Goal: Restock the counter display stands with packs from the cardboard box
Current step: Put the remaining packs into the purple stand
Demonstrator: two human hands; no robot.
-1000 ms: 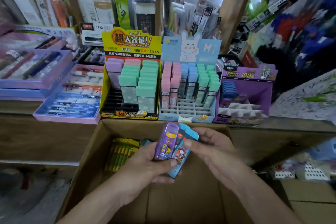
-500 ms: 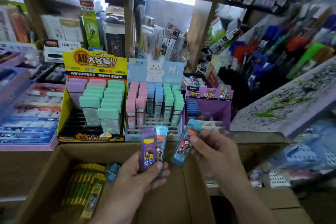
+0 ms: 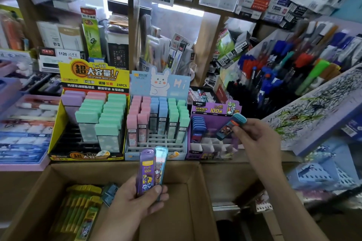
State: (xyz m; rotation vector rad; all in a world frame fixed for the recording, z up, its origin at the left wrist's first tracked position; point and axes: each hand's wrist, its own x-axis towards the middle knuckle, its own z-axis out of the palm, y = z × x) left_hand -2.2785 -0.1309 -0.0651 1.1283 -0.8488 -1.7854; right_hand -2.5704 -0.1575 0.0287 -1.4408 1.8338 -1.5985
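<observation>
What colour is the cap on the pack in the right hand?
Teal, on the pack the right hand holds; head view.

The left hand (image 3: pixel 137 199) is low, at about 6 o'clock, with its thumb and fingers closed tight. The right hand (image 3: pixel 256 141) reaches out toward 2 o'clock, fingers pinched together.

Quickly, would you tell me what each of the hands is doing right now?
Left hand: closed on a purple pack and a teal pack.
Right hand: closed on a blue pack.
</observation>
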